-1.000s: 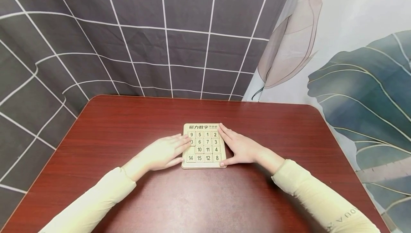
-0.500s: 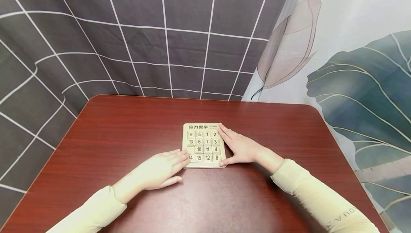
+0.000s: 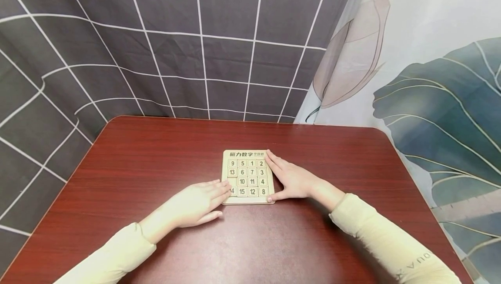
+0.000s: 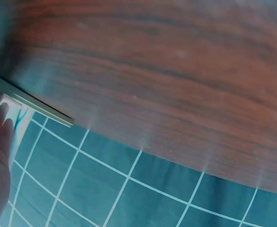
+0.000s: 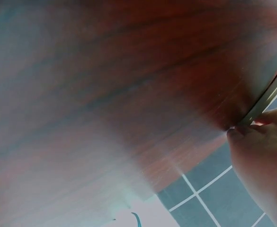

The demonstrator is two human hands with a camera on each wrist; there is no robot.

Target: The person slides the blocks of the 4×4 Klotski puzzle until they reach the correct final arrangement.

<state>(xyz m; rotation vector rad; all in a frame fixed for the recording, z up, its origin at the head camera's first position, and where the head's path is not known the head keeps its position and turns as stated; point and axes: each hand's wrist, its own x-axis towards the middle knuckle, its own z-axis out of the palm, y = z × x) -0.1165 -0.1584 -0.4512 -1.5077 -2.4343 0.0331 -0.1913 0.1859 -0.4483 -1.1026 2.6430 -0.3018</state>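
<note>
The puzzle board (image 3: 250, 201) is lying on the desk (image 3: 172, 149). The left hand (image 3: 192, 203), its fingers straight, grasping nothing, is covering part of the 14 tile (image 3: 234, 191) at the board's lower left, no longer the 13 tile (image 3: 232, 172) — so the work is seemingly turning there. The right hand (image 3: 297, 181) is gripping the board's right side.

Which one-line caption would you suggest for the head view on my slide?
Left hand at the lower left of a number puzzle, right hand touching its right edge, on a reddish-brown table.
</note>
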